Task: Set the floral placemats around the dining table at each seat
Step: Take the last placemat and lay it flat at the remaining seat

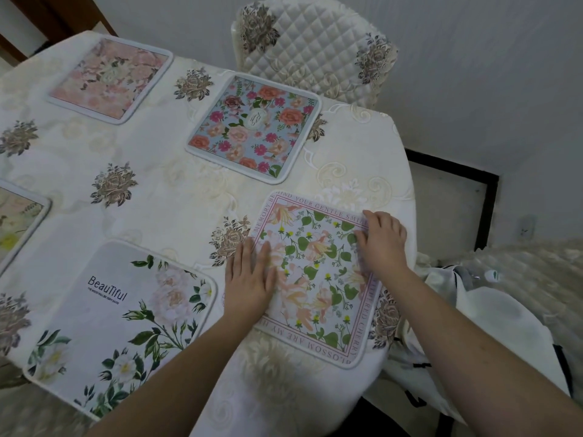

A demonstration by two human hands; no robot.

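A: Cream-clothed tabletop (164, 197); lettered placemat (315, 279) at near right corner, beside its edge.
B: Hands?
A: Left hand (249, 279) flat on it, right hand (383, 241) curled pinching far-right edge.

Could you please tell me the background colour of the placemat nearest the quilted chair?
Light blue, scattered with pink and orange flowers: placemat, clearest in the head view.
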